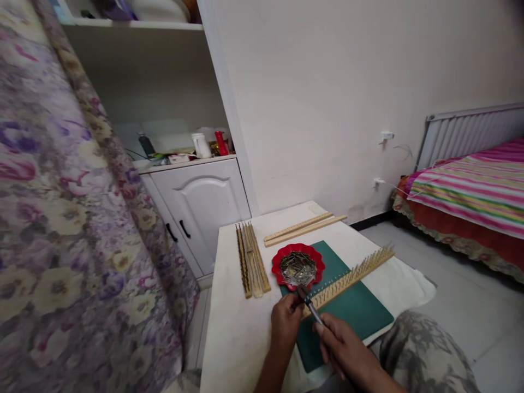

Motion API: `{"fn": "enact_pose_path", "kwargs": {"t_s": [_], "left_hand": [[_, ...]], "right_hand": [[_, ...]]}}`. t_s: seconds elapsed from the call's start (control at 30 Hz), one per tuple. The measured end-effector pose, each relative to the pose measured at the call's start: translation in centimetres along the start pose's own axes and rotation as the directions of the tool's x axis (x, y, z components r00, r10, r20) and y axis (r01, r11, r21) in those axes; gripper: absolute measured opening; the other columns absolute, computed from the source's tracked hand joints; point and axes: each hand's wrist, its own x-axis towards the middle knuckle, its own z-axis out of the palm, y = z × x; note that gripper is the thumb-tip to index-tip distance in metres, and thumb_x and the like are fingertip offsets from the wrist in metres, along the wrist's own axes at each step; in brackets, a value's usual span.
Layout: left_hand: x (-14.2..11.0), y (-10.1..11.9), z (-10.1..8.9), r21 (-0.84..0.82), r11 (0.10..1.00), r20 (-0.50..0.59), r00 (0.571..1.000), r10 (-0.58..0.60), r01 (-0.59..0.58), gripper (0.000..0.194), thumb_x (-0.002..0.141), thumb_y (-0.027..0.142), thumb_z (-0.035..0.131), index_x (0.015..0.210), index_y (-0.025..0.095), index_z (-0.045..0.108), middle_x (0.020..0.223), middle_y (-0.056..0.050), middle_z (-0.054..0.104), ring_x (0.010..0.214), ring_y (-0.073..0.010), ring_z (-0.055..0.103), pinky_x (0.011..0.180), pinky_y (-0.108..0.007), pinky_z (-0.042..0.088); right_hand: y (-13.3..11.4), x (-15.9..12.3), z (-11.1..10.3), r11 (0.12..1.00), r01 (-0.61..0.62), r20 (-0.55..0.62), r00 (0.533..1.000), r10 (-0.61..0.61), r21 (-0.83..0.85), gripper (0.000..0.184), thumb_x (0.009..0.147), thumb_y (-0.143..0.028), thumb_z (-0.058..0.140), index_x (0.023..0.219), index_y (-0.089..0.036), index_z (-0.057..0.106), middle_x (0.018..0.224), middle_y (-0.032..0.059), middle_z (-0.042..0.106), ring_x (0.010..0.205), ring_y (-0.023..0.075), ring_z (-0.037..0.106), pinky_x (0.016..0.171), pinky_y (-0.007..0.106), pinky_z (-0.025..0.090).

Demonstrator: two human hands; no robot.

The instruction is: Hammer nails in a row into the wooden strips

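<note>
My right hand is wrapped round the handle of a small hammer. The dark head of this hammer is just beside my left fingertips. My left hand has its fingers pinched at the near end of a wooden strip; what is between them is too small to make out. Several nails stand upright in rows along that strip, which lies slantwise over a green board. Close beyond my hands, a red scalloped dish contains many loose nails.
Several nail-studded wooden strips lie on the left of the white table. Two pale wooden strips rest toward its back. A white cabinet, a floral curtain and a bed surround it. My knee is at the right.
</note>
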Motion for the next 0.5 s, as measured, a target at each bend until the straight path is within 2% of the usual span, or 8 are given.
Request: {"fn": "enact_pose_path", "kwargs": {"t_s": [0.23,0.37,0.5], "left_hand": [[-0.2,0.9,-0.3,0.007,1.0,-0.003,1.0,0.013,-0.013,0.015,0.071,0.015,0.047,0.072,0.017,0.061,0.071,0.0,0.06,0.068,-0.0138,0.054,0.061,-0.022,0.039],[-0.3,1.2,-0.5,0.038,0.998,0.013,0.999,0.048,-0.048,0.015,0.075,0.019,0.046,0.067,0.017,0.059,0.068,0.0,0.058,0.066,-0.0133,0.053,0.06,-0.021,0.037],[-0.1,1.3,-0.9,0.056,0.997,0.056,0.997,0.047,-0.05,0.013,0.073,0.02,0.049,0.071,0.018,0.061,0.071,-0.001,0.061,0.069,-0.0147,0.055,0.062,-0.022,0.039]], "right_hand": [[-0.5,-0.6,0.3,1.0,-0.013,0.008,1.0,0.013,-0.022,0.044,0.082,-0.067,0.035,0.073,-0.024,0.038,0.043,-0.0124,0.047,0.023,0.0042,0.03,0.026,0.015,0.017],[-0.7,-2.0,0.1,0.999,-0.011,-0.009,1.0,0.01,-0.041,0.047,0.082,-0.068,0.034,0.069,-0.023,0.039,0.044,-0.0112,0.043,0.028,0.0048,0.03,0.03,0.017,0.018],[0.9,-3.7,-0.6,0.999,-0.008,-0.027,1.0,0.007,-0.034,0.049,0.078,-0.069,0.041,0.064,-0.022,0.042,0.05,-0.0083,0.041,0.044,0.0085,0.038,0.042,0.019,0.029]]}}
